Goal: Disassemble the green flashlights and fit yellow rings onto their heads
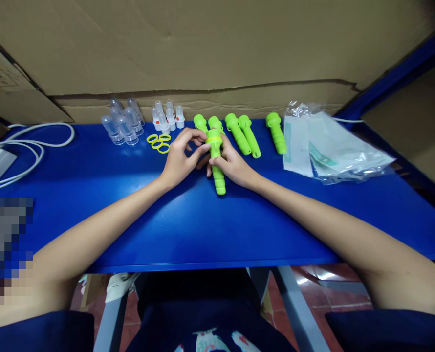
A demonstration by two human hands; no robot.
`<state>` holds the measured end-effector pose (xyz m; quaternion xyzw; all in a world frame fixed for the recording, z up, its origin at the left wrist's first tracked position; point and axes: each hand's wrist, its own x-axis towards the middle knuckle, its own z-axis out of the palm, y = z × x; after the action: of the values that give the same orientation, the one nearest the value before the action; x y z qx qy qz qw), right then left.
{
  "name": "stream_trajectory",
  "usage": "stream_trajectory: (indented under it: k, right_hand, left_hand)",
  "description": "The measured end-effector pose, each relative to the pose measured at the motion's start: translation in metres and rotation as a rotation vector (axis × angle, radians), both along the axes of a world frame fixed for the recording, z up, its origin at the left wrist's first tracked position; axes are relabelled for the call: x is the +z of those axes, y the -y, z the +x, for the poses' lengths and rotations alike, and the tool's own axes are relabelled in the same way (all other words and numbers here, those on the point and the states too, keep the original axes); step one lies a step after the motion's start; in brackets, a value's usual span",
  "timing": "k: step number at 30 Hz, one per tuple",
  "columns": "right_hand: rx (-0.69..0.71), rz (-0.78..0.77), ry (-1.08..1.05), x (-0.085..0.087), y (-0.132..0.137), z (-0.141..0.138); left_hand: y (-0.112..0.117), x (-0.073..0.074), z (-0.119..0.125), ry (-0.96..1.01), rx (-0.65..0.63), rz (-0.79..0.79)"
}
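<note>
In the head view, the right hand [235, 165] is closed around a lime-green, torch-shaped plastic handle with a ridged grip [218, 168], held tilted above the blue, smooth-topped surface [188, 230], roughly midway across it. The left hand [180, 159] is half curled, its thumb and forefinger at the handle's wide head; whether they grip it or only touch it, I cannot tell, as the fingers hide the contact.

A yellowish band shows around that head; if it is a loose ring, uneven pressure from the left fingertips could seat it crooked or flick it off. The right hold is mostly thumb against fingers, so a hard twist might turn the smooth plastic within it.

The left wrist is near four thin yellow rings [160, 142]; a careless sweep could scatter them. Just behind the hands, more lime-green plastic handles [238, 134] lie close enough to be knocked by a backward push, and the upright clear plastic tubes [127, 131] beyond the rings could topple if bumped.
</note>
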<state>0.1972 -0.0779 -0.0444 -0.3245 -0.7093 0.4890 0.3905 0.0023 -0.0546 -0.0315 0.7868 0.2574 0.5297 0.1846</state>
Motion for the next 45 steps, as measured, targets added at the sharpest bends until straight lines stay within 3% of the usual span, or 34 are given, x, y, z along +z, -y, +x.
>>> stream_trajectory:
  k: [7, 15, 23, 31, 38, 45]
  right_hand:
    - [-0.070, 0.065, 0.094, 0.003, 0.005, 0.000]
    - [-0.089, 0.045, 0.042, 0.003, 0.005, -0.001]
    - [-0.061, -0.018, 0.003, 0.015, 0.003, -0.003]
    - [-0.049, -0.056, -0.050, 0.007, 0.003, -0.003]
    - [-0.048, 0.012, -0.069, 0.005, 0.002, -0.006]
    - [-0.078, 0.060, -0.042, 0.005, -0.002, -0.006]
  left_hand:
    - [0.002, 0.002, 0.002, 0.009, 0.015, 0.004]
    - [0.006, 0.005, 0.003, -0.014, 0.016, -0.032]
    - [-0.004, -0.010, 0.002, 0.012, 0.037, -0.119]
    - [-0.010, -0.011, 0.001, -0.057, 0.005, -0.126]
    - [-0.015, -0.017, 0.000, 0.085, 0.128, -0.126]
    - [-0.015, -0.018, 0.000, 0.059, 0.127, -0.102]
